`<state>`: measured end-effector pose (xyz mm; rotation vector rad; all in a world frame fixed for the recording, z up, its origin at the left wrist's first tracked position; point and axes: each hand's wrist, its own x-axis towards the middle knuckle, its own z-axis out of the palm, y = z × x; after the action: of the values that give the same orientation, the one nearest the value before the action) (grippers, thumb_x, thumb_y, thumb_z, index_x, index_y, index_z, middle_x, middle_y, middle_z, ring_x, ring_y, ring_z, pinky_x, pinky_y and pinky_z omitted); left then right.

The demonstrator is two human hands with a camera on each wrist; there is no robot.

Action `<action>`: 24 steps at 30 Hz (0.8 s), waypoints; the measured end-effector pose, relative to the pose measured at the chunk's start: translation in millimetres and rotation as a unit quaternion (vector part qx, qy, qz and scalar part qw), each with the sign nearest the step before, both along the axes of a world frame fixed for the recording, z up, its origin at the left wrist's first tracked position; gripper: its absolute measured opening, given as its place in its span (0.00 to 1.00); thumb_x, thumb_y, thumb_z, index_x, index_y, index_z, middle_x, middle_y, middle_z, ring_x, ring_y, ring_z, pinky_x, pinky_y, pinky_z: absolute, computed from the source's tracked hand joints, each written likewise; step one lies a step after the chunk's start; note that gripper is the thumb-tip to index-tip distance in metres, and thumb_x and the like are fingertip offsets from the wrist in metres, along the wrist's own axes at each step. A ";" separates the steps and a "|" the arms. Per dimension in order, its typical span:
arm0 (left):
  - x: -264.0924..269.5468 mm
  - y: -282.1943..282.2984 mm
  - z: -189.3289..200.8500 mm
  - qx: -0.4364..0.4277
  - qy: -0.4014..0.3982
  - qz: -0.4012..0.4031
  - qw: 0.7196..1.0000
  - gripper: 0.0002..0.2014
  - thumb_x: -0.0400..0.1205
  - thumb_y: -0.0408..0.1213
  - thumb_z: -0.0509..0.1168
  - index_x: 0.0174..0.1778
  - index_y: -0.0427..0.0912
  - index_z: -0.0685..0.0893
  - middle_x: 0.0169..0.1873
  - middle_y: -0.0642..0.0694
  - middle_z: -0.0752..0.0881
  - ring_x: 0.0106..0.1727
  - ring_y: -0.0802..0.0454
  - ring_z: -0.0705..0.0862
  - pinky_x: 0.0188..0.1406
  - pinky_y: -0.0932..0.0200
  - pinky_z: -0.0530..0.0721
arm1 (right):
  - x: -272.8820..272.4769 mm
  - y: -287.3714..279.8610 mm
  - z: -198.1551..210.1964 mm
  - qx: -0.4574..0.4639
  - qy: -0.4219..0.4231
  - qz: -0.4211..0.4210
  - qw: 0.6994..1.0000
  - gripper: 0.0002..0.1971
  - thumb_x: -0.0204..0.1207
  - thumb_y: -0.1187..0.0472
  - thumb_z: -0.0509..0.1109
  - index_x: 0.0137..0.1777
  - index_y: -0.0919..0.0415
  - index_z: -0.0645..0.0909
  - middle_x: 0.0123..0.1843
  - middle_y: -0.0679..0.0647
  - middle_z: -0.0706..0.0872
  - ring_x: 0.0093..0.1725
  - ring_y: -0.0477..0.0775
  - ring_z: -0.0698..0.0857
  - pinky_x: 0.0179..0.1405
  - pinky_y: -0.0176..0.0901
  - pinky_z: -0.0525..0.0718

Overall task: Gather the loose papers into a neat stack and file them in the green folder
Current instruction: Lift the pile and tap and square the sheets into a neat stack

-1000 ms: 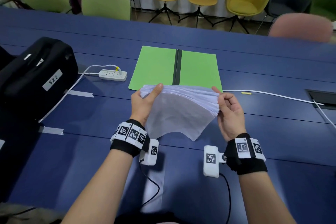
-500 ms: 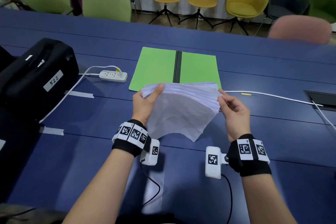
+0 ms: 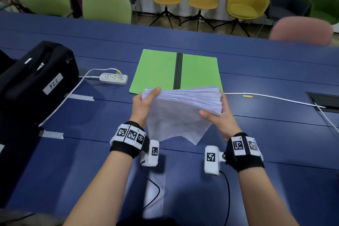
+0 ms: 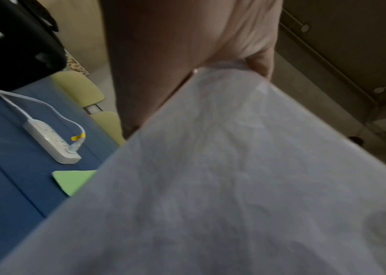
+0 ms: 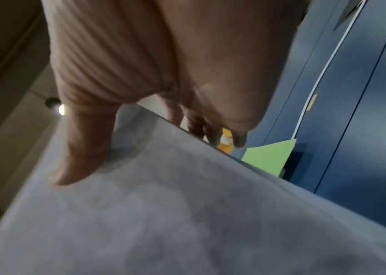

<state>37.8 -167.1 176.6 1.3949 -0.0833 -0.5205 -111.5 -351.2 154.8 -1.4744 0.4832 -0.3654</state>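
Observation:
A thick stack of white papers [image 3: 181, 108] is held on edge above the blue table, just in front of the open green folder [image 3: 156, 69]. My left hand [image 3: 145, 104] grips the stack's left end, thumb across the near sheet. My right hand [image 3: 218, 117] holds the right end, thumb on the near face and fingers behind. The papers [image 4: 234, 176] fill the left wrist view, with a corner of the folder [image 4: 74, 180] below. In the right wrist view my thumb lies on the papers [image 5: 187, 214] and the folder's corner [image 5: 269, 158] shows beyond.
A black case [image 3: 34, 79] stands at the left. A white power strip [image 3: 113, 78] with its cable lies left of the folder. A white cable [image 3: 275, 98] runs right toward a table hatch [image 3: 324, 100]. Chairs line the far side; tape strips [image 3: 80, 97] mark the table.
My right hand has shifted its hold: the thumb now lies lower across the near face of the stack. The stack looks more squared at its right edge. The left hand has kept its grip.

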 end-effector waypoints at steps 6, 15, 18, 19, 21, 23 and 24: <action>0.5 -3.8 15.5 0.011 0.020 -0.032 0.999 0.09 0.77 0.50 0.70 0.39 0.50 0.82 0.35 0.58 0.87 0.37 0.65 0.88 0.34 0.74 0.82 | 27.9 13.8 2.8 0.003 -0.001 -0.087 0.996 0.20 0.62 0.72 0.81 0.53 0.60 0.82 0.45 0.51 0.89 0.42 0.49 0.87 0.49 0.48 0.86; -8.4 -15.5 20.6 0.005 0.022 0.045 0.999 0.12 0.76 0.49 0.71 0.33 0.52 0.75 0.35 0.56 0.81 0.40 0.54 0.83 0.54 0.55 0.79 | 23.9 8.1 5.7 0.076 -0.029 -0.085 0.993 0.21 0.47 0.57 0.83 0.43 0.59 0.86 0.35 0.46 0.92 0.34 0.43 0.89 0.35 0.36 0.86; -13.3 -19.2 23.3 0.009 0.022 0.068 0.997 0.12 0.74 0.51 0.73 0.34 0.49 0.81 0.34 0.53 0.84 0.41 0.51 0.84 0.53 0.54 0.83 | 24.2 13.3 12.1 0.034 -0.055 -0.104 0.993 0.16 0.48 0.57 0.84 0.32 0.54 0.81 0.28 0.41 0.87 0.30 0.40 0.84 0.33 0.33 0.83; -13.6 -20.4 23.7 0.002 0.010 0.081 0.997 0.12 0.74 0.51 0.73 0.32 0.48 0.82 0.31 0.54 0.84 0.38 0.53 0.83 0.49 0.55 0.84 | 24.0 13.5 15.6 0.011 -0.062 -0.103 0.993 0.15 0.54 0.62 0.84 0.29 0.54 0.77 0.25 0.39 0.83 0.27 0.39 0.79 0.31 0.31 0.80; -14.8 -20.4 24.4 -0.014 -0.039 0.116 0.992 0.14 0.76 0.48 0.72 0.27 0.49 0.80 0.22 0.61 0.80 0.29 0.61 0.78 0.38 0.67 0.80 | 21.1 13.6 20.6 -0.029 -0.087 -0.096 0.991 0.21 0.63 0.72 0.79 0.29 0.56 0.69 0.21 0.39 0.75 0.24 0.38 0.71 0.27 0.29 0.72; -16.4 -19.2 24.7 -0.012 -0.082 0.149 0.985 0.11 0.77 0.45 0.71 0.30 0.49 0.81 0.19 0.64 0.80 0.26 0.68 0.77 0.35 0.76 0.76 | 16.4 13.4 22.7 -0.046 -0.115 -0.099 0.987 0.19 0.65 0.71 0.79 0.32 0.55 0.69 0.25 0.40 0.75 0.27 0.41 0.70 0.28 0.30 0.71; -17.6 -18.6 22.8 -0.012 -0.093 0.160 0.983 0.08 0.76 0.46 0.72 0.35 0.48 0.84 0.25 0.64 0.85 0.32 0.69 0.82 0.41 0.76 0.78 | 15.1 15.2 22.8 -0.051 -0.118 -0.098 0.987 0.17 0.66 0.69 0.79 0.34 0.55 0.72 0.29 0.43 0.77 0.29 0.41 0.73 0.30 0.29 0.73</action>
<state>20.2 -185.7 199.4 1.3971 -0.0148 -0.1221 -96.5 -336.1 177.6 -1.4628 0.4254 -0.7213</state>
